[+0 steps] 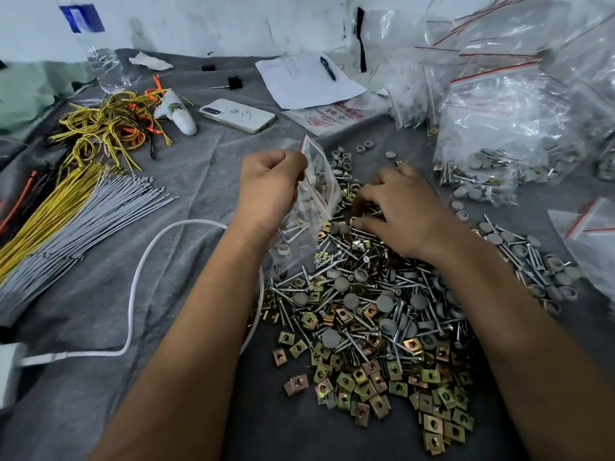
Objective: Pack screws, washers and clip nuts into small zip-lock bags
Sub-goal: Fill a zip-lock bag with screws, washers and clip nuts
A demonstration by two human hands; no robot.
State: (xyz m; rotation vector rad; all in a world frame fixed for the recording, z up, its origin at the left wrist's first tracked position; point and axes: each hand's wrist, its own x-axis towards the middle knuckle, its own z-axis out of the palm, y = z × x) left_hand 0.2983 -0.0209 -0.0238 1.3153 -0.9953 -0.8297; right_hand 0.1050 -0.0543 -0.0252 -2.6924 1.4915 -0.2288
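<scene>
My left hand [271,188] pinches the top edge of a small zip-lock bag [314,207] that hangs open over the grey cloth, with some screws and grey washers inside. My right hand [399,211] reaches palm-down into a big loose pile of screws [349,294], grey washers [342,282] and brass-coloured clip nuts [362,387]. Its fingertips curl onto parts near the bag's mouth; what they hold is hidden. The pile spreads from the middle of the cloth toward me.
Filled zip-lock bags [492,134] are heaped at the right. Yellow and grey cable ties [66,207] lie at the left, tangled wires [109,124] behind them. A phone [238,115], papers with a pen [309,79], a water bottle [100,51] and a white cable [139,267] are also on the cloth.
</scene>
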